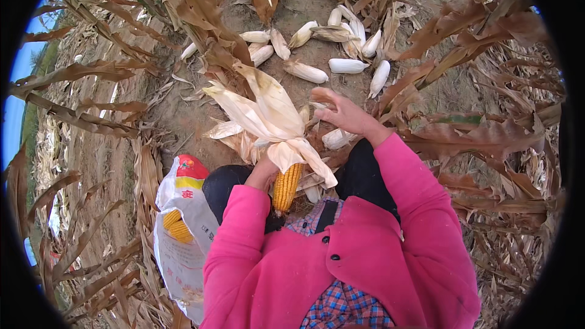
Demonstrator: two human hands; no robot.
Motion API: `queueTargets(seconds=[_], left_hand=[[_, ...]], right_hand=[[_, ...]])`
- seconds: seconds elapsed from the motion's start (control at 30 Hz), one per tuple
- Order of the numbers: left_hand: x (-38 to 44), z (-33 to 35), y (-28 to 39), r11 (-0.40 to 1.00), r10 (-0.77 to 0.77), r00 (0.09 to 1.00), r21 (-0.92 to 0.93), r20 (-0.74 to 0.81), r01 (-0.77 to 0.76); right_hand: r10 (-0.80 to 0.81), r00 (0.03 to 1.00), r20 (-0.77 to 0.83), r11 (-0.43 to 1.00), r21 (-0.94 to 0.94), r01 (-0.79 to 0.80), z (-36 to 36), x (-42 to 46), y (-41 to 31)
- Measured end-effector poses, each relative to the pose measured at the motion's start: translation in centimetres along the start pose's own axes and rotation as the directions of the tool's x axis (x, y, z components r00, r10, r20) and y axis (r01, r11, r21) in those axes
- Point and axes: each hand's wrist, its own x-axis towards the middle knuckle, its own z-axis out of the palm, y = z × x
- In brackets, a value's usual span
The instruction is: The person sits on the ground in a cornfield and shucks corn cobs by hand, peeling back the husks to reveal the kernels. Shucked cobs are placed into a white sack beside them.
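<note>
My left hand (266,172) grips a maize ear between my knees, partly covered by its husk. The bare yellow kernels (287,188) point down towards my body. Pale dry husk leaves (273,116) are peeled back and fan out above that hand. To the right of the husk, my right hand (343,112) is raised with its fingers bent and spread, and nothing clearly shows in its grasp. Just below it lies a pale-husked ear (337,139). A white woven sack (183,256) lies by my left knee, and yellow husked cobs (178,226) show at its mouth.
Several pale-husked ears (306,71) lie scattered on the bare soil (292,9) ahead. Dry maize stalks with brown leaves stand close on the left (201,23) and on the right (475,141). Loose husks (242,144) lie beneath the held ear.
</note>
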Motion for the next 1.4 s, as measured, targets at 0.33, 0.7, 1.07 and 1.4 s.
queueTargets(seconds=[0.33, 0.7, 1.07, 1.4], left_hand=[[-1.1, 1.9, 2.7, 1.000, 0.006, 0.999, 0.014, -0.039, -0.005], [-2.1, 3.1, 4.3, 0.999, -0.049, 0.999, -0.007, 0.014, 0.049], [-1.4, 3.3, 3.3, 0.955, 0.000, 1.000, -0.298, 0.017, 0.005], [-1.1, 8.0, 3.6, 0.926, 0.234, 0.970, -0.319, 0.069, -0.201]], right_hand=[[-0.112, 0.974, -0.198, 0.898, 0.399, 0.184, 6.8, 1.7, -0.7], [-0.472, 0.879, -0.060, 0.874, -0.162, 0.458, 7.6, 1.7, -5.9], [-0.460, 0.789, -0.408, 0.757, 0.285, 0.589, 6.4, 0.3, -14.3], [-0.348, 0.864, -0.364, 0.280, 0.839, 0.467, 3.5, 0.8, -14.5]])
